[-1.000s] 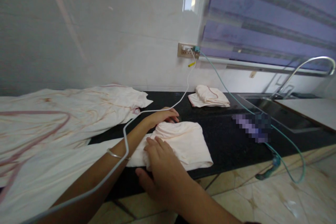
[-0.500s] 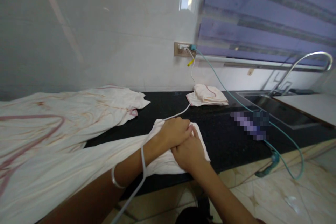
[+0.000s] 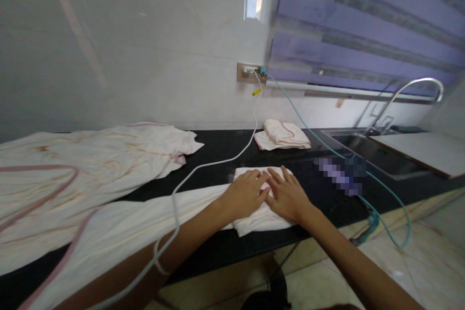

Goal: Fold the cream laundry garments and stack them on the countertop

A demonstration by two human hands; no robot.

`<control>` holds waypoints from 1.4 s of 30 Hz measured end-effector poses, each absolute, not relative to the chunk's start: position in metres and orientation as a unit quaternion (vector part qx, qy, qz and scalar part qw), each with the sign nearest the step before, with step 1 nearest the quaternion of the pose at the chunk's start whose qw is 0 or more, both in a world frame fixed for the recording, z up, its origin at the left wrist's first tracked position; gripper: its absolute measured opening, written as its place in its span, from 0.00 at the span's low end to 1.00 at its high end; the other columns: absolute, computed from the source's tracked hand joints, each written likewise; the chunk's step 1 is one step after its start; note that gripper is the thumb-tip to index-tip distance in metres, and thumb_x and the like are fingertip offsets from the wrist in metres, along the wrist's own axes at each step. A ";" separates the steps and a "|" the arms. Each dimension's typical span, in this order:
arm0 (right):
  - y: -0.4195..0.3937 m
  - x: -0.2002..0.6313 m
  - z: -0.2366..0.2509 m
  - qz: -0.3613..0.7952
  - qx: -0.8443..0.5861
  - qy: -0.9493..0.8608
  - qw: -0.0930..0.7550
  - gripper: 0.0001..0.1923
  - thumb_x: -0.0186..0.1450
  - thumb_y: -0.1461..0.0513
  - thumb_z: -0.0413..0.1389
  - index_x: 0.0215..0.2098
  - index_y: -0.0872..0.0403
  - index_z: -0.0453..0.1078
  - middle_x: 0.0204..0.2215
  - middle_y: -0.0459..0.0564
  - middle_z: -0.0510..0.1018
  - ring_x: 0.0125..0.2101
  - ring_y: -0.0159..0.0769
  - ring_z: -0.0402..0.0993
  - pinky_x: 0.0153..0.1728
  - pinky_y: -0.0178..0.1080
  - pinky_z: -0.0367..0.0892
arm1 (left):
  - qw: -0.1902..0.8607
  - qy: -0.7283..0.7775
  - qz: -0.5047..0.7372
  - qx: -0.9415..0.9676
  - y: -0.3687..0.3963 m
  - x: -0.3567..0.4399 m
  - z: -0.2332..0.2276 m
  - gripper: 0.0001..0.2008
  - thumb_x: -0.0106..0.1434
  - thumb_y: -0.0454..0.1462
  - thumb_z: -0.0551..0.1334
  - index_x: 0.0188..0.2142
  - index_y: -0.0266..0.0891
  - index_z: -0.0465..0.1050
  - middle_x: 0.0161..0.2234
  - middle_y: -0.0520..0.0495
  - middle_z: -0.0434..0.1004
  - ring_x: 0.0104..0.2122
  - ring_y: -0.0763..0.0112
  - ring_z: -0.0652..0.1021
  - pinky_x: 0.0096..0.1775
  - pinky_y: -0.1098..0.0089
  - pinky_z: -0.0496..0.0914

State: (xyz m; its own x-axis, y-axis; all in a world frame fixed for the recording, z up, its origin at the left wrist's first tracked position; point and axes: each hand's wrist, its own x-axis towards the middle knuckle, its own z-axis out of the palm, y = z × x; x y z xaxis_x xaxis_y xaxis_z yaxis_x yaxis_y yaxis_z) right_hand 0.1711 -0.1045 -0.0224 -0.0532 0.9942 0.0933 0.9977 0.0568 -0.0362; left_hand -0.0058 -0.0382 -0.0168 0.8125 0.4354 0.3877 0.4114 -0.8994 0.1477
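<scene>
Open-fingered, the left hand (image 3: 247, 194) and right hand (image 3: 288, 194) press the folded cloth (image 3: 250, 225) near the front edge of the tabletop (image 3: 221, 143), apparently keeping its layers flat.

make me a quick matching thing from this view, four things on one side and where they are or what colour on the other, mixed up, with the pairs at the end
Column one
1. right hand
2. faucet
3. white cable
4. striped blind

Column two
a. upper end at the wall outlet
b. purple
c. resting on the folded cloth
d. curving up beside the sink

Pairs: 1-c, 2-d, 3-a, 4-b
</scene>
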 end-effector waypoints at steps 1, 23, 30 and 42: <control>-0.106 0.182 -0.024 -0.028 -0.687 -0.725 0.047 0.36 0.73 0.45 0.42 0.75 0.51 0.50 0.73 0.49 0.52 0.72 0.63 0.34 0.68 0.62 0.47 | 0.031 0.226 0.206 0.951 -0.039 -0.006 -0.019 0.20 0.74 0.43 0.52 0.59 0.38 0.69 0.56 0.38 0.73 0.57 0.56 0.72 0.60 0.55 0.66; -0.125 0.326 -0.042 -0.110 -0.583 -0.800 0.084 0.33 0.75 0.47 0.44 0.73 0.50 0.53 0.69 0.54 0.62 0.70 0.53 0.52 0.69 0.61 0.51 | 0.056 0.216 0.075 0.972 -0.009 -0.023 0.004 0.16 0.70 0.50 0.56 0.43 0.40 0.71 0.45 0.42 0.75 0.45 0.58 0.75 0.44 0.62 0.69; -0.124 0.325 -0.044 -0.119 -0.591 -0.793 0.085 0.32 0.75 0.47 0.44 0.73 0.50 0.54 0.69 0.52 0.63 0.70 0.53 0.51 0.68 0.61 0.55 | 0.058 0.282 0.024 0.957 0.007 -0.034 0.011 0.16 0.76 0.43 0.45 0.41 0.40 0.68 0.42 0.42 0.78 0.41 0.61 0.78 0.38 0.64 0.68; -0.127 0.319 -0.039 -0.121 -0.586 -0.795 0.105 0.33 0.74 0.48 0.46 0.73 0.51 0.52 0.69 0.53 0.62 0.70 0.52 0.52 0.68 0.59 0.54 | 0.014 0.139 0.143 0.980 -0.052 -0.009 0.017 0.13 0.74 0.40 0.51 0.51 0.40 0.68 0.50 0.41 0.74 0.48 0.59 0.75 0.49 0.62 0.70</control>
State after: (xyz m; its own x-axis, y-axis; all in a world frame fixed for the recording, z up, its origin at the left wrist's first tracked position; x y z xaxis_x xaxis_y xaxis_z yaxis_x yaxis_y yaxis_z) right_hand 0.3189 -0.1268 -0.0395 -0.2917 0.9054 0.3085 0.9561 0.2848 0.0684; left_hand -0.0090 -0.0520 0.0174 0.9209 0.2756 0.2757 0.2675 -0.9612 0.0676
